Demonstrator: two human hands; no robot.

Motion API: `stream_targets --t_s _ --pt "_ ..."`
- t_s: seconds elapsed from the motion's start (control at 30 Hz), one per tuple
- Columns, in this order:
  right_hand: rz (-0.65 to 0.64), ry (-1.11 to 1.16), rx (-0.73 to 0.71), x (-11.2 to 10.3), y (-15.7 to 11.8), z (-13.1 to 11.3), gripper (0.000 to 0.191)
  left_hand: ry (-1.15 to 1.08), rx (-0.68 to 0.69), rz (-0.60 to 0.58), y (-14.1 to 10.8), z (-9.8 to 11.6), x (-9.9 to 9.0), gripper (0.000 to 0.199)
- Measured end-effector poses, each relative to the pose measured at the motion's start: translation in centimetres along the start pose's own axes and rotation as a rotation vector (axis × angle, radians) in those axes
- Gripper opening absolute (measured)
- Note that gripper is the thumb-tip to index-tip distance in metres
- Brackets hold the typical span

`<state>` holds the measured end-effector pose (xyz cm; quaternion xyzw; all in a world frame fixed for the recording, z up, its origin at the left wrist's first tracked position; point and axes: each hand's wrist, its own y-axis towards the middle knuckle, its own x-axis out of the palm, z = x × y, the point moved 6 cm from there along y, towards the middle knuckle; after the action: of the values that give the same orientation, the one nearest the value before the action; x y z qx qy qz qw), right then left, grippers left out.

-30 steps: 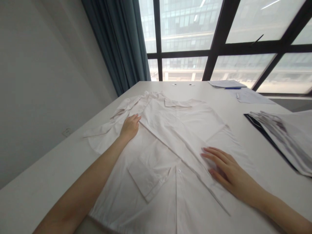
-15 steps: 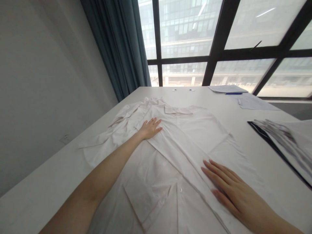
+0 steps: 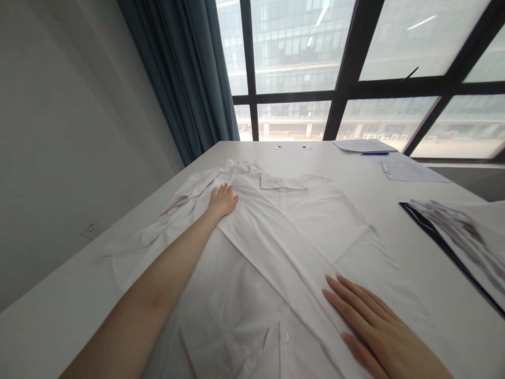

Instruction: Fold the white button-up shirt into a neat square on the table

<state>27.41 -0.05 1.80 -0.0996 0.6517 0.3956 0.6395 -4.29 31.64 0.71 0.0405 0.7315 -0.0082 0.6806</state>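
Observation:
A white shirt (image 3: 252, 263) lies spread on the table, its collar (image 3: 282, 182) toward the far side. One sleeve (image 3: 276, 242) runs diagonally across the body, and a small button (image 3: 286, 336) shows near the bottom of the view. My left hand (image 3: 224, 201) reaches far out and presses on the cloth near the shoulder, fingers spread and slightly bent. Closer in, my right hand (image 3: 374, 321) rests flat along the lower part of the sleeve with its fingers stretched out. Neither hand holds anything that I can see.
Papers (image 3: 366, 146) with a blue pen (image 3: 374, 153) lie at the far right of the white table (image 3: 252, 150). A folded stack of cloth (image 3: 465, 226) with a dark edge sits to the right. A grey wall borders the left side, with a blue curtain and windows beyond.
My left hand has slid left and slightly away over the cloth, toward the shoulder. The cloth by it is pulled leftward and looks smoother. My right hand stays on the sleeve, a little lower in view.

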Motion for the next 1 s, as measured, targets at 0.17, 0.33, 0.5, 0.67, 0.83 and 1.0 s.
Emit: stream_targets --t_s 0.17,0.33,0.5,0.67,0.83,1.0 --pt "0.015 -0.039 -0.035 0.1 -0.2 -0.1 0.077 -0.016 0.174 0.008 0.5 5.0 0.0 0.063" --pt "0.012 -0.083 -0.056 0.1 0.0 0.0 0.078 -0.063 0.165 -0.060 2.2 4.9 1.5 0.079" --pt "0.037 -0.103 -0.091 0.3 0.4 0.3 0.077 -0.096 0.111 -0.072 4.8 2.3 1.8 0.081" --pt "0.054 -0.037 -0.090 0.6 0.4 0.5 0.077 -0.115 0.084 -0.069 5.9 1.6 1.9 0.078" --pt "0.022 0.028 -0.061 1.0 0.3 0.7 0.078 -0.117 0.071 -0.039 5.9 1.6 2.1 0.074" --pt "-0.002 0.074 -0.018 1.1 0.0 0.6 0.077 -0.094 0.061 0.048 5.5 1.7 1.6 0.060"
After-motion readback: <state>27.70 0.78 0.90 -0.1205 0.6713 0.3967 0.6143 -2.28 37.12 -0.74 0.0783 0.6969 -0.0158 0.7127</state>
